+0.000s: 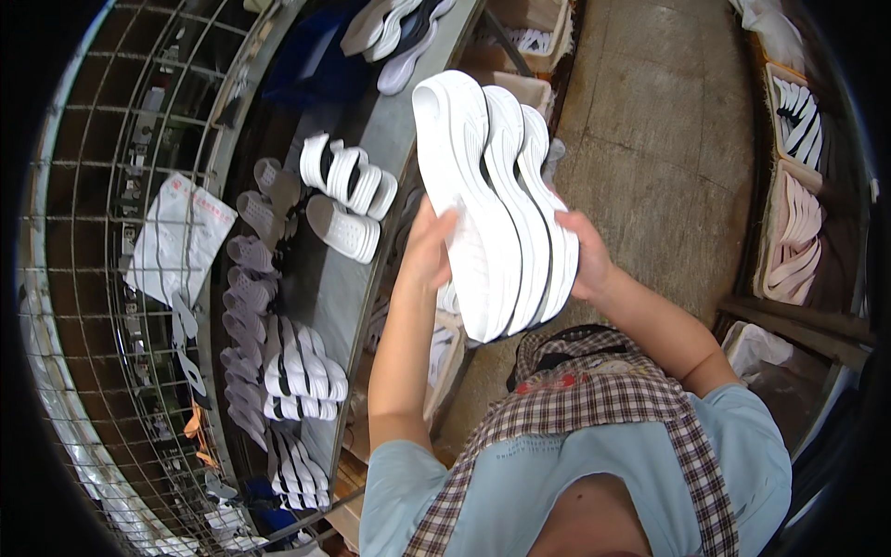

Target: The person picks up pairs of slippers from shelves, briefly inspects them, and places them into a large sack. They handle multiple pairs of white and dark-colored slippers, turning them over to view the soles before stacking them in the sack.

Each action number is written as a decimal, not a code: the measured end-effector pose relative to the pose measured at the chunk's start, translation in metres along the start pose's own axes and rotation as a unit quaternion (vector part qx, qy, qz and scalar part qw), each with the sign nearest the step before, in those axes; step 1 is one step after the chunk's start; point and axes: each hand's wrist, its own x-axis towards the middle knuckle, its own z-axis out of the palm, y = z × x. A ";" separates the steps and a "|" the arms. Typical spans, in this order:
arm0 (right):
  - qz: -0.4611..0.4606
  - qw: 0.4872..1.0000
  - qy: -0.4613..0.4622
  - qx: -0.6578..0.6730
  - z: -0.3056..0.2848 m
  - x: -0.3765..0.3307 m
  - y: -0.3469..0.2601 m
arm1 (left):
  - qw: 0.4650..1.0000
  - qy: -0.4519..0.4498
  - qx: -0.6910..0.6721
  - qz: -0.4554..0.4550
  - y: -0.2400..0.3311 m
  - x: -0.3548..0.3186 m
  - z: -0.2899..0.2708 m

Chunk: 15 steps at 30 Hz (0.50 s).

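Between my two hands I hold a stack of white shoe soles [469, 204], several layers fanned out side by side, with thin dark lines between some of them. My left hand [429, 243] grips the stack's left edge near the middle, its thumb lying against the front sole. At the right edge my right hand [585, 252] is closed round the rearmost soles, with part of its fingers hidden behind them. The stack is raised in front of my checked apron, above the floor and to the right of the metal bench.
On the left, the metal bench [379, 153] carries white sole piles [302, 371] and perforated soles [342, 227]. A wire grid [97, 223] stands beyond it, holding a paper sheet [181, 237]. Bins with pink straps [796, 232] and striped pieces [798, 121] line the right side.
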 end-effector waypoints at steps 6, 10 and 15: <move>0.214 0.964 0.149 -0.049 0.001 0.002 0.012 | 0.996 0.017 -0.006 -0.088 -0.041 0.002 -0.038; 0.315 0.920 0.234 0.004 -0.004 -0.001 0.020 | 0.960 0.045 -0.171 -0.216 -0.092 0.003 -0.074; 0.349 0.898 0.267 0.032 -0.011 -0.002 0.036 | 0.844 -0.238 0.446 0.178 -0.132 0.012 -0.109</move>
